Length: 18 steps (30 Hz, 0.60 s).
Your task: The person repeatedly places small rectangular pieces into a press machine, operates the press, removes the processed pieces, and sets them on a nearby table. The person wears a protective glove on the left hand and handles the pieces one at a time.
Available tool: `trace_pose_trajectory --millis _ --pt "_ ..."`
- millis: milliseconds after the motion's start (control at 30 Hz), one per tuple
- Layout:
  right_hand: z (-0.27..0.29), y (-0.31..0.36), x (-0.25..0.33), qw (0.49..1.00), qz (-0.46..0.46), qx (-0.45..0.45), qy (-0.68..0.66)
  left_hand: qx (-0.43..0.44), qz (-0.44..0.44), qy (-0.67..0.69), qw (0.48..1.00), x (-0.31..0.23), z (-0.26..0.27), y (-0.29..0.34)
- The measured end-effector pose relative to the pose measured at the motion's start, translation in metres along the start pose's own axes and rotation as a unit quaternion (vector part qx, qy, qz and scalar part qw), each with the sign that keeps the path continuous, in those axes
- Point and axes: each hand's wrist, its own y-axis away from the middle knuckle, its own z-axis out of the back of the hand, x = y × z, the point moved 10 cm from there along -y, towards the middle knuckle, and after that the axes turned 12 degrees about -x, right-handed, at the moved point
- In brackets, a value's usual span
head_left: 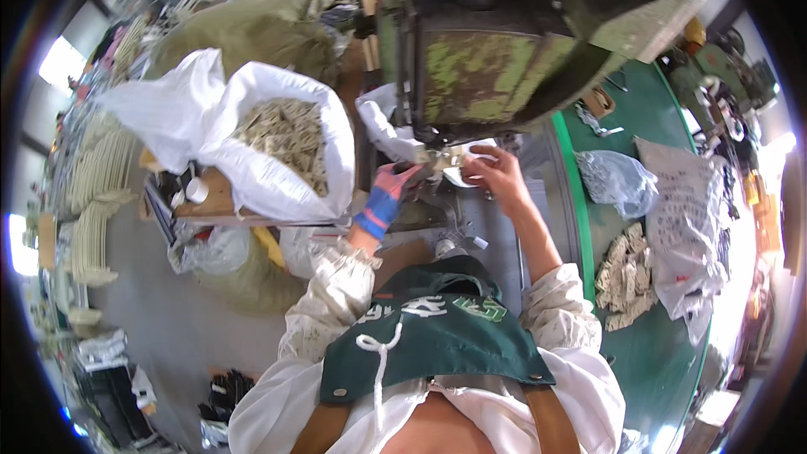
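Both my hands meet under the head of a large, worn green machine (483,76). My left hand (388,193), in a pink and blue glove, reaches in from the left. Its fingers are closed near the small metal work point (433,155), and what they grip is hidden. My right hand (498,175) is bare, its fingers bent and pinched at a small beige piece (452,158) beside that point. To the left, an open white sack (340,130) holds many flat beige pieces (286,134).
The sack rests on a wooden stand (214,193); behind it lies a big olive sack (252,34). On the green table (580,130) at right are a clear plastic bag (616,185), a pile of beige pieces (626,277) and a printed whitish sack (681,210).
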Motion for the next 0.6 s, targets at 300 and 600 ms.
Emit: trace_pose_trajectory --millis 300,600 --pt "0.204 0.096 -0.103 0.919 -0.001 -0.316 0.238 -0.106 -0.257 -0.142 0.950 -0.068 0.144 0.019" --pt "0.507 0.115 -0.078 0.508 -0.096 -0.552 0.654 -0.057 -0.115 -0.230 0.965 -0.038 0.081 0.037"
